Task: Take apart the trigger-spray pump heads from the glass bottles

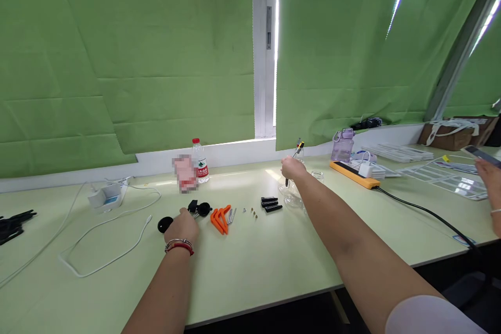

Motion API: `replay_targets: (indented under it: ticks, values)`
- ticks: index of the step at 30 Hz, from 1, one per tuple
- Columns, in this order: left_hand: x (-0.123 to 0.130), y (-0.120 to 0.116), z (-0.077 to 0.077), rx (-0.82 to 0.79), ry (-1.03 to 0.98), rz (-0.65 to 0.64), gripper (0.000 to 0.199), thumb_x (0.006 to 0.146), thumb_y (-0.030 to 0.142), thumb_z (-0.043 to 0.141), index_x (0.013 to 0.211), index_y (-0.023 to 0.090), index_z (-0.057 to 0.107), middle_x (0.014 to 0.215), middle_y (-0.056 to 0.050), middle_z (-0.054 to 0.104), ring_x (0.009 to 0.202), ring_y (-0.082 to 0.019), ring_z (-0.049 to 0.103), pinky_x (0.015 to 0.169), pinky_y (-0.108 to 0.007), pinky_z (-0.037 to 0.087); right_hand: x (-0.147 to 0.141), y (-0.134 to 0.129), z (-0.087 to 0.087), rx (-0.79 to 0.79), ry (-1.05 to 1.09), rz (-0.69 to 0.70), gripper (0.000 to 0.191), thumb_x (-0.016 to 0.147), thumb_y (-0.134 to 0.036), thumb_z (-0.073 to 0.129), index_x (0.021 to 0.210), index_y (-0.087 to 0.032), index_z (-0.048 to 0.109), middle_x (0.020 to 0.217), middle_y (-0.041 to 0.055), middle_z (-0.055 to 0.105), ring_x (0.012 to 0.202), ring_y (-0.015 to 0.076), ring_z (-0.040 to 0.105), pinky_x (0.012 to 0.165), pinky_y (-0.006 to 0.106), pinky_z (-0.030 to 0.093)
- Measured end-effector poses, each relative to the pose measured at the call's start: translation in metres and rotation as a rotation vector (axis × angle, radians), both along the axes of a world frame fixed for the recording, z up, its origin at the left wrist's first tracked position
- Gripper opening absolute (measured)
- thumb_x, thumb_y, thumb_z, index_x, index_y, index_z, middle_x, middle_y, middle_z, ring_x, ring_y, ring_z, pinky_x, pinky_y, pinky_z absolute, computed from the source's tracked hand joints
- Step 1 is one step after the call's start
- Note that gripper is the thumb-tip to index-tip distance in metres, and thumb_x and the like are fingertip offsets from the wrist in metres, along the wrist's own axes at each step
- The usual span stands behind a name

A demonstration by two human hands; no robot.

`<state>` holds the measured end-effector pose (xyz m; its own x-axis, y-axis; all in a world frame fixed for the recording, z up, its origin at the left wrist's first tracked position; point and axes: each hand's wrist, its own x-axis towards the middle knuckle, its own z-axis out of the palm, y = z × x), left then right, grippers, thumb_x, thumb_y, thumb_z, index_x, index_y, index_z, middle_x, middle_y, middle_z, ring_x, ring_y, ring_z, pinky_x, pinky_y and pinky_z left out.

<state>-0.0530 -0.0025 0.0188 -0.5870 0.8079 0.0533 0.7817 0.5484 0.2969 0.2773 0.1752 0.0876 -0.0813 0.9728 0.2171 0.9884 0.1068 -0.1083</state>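
Left hand [182,225]: bent down between black discs [204,210]; grip hidden, cannot tell.
Orange hooks [221,220]: just right of it, beside metal pins [232,216].
Black clips [271,204]: grouped on the table [242,266].
Right hand [293,168]: fingers curled at the glass jars [293,201]; cannot tell what they pinch.

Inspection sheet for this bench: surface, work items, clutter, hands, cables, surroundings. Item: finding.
Surface: pale green table, sunlit patches near window.
Work items: black round parts, orange angled pieces, metal rods, small brass-coloured bits, black pieces, clear glassware.
Clutter: red-capped bottle, purple bottle.
Hands: left hand among black round parts; right hand at the glassware, slender dark item below. Both grips unclear.
Cables: white cable loose at left; black cable from orange power strip toward front edge.
Surroundings: green blinds; another person's hand at far right.
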Motion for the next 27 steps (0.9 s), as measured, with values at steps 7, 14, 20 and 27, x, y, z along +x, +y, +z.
replay_targets:
  ticks: [7, 14, 20, 27]
  values:
    - [0.004, 0.0, 0.003, -0.001, -0.006, -0.01, 0.032, 0.074, 0.016, 0.043, 0.105, 0.015, 0.048, 0.096, -0.019, 0.065, 0.087, -0.034, 0.063, 0.062, -0.039, 0.046, 0.0, 0.0, -0.001, -0.022, 0.002, -0.022, 0.03, 0.076, -0.005, 0.053, 0.106, -0.013, 0.056, 0.106, 0.0169, 0.049, 0.082, 0.0221, 0.06, 0.064, 0.029, 0.043]
    - [0.011, 0.0, 0.005, 0.021, 0.026, -0.034, 0.034, 0.076, 0.019, 0.042, 0.11, 0.017, 0.046, 0.091, -0.018, 0.067, 0.082, -0.032, 0.064, 0.062, -0.037, 0.045, 0.003, -0.003, 0.0, 0.024, 0.02, -0.001, 0.029, 0.076, -0.002, 0.05, 0.102, -0.013, 0.056, 0.111, 0.0162, 0.047, 0.079, 0.0191, 0.058, 0.065, 0.028, 0.041]
    - [0.021, -0.001, 0.009, 0.113, 0.092, -0.089, 0.038, 0.083, 0.024, 0.036, 0.12, 0.018, 0.043, 0.091, -0.015, 0.068, 0.083, -0.03, 0.064, 0.063, -0.034, 0.042, -0.008, -0.019, 0.022, 0.218, 0.019, 0.068, 0.035, 0.079, 0.001, 0.039, 0.106, -0.015, 0.054, 0.117, 0.015, 0.044, 0.083, 0.0199, 0.054, 0.066, 0.029, 0.039]
    - [0.046, -0.01, 0.007, 0.375, -0.042, -0.366, 0.059, 0.082, 0.036, 0.042, 0.135, 0.016, 0.027, 0.074, -0.002, 0.061, 0.064, -0.019, 0.059, 0.054, -0.027, 0.04, -0.047, -0.086, 0.046, 0.468, 0.085, 0.276, 0.03, 0.083, -0.008, 0.041, 0.11, -0.016, 0.053, 0.131, 0.0126, 0.038, 0.096, 0.0242, 0.049, 0.08, 0.033, 0.039]
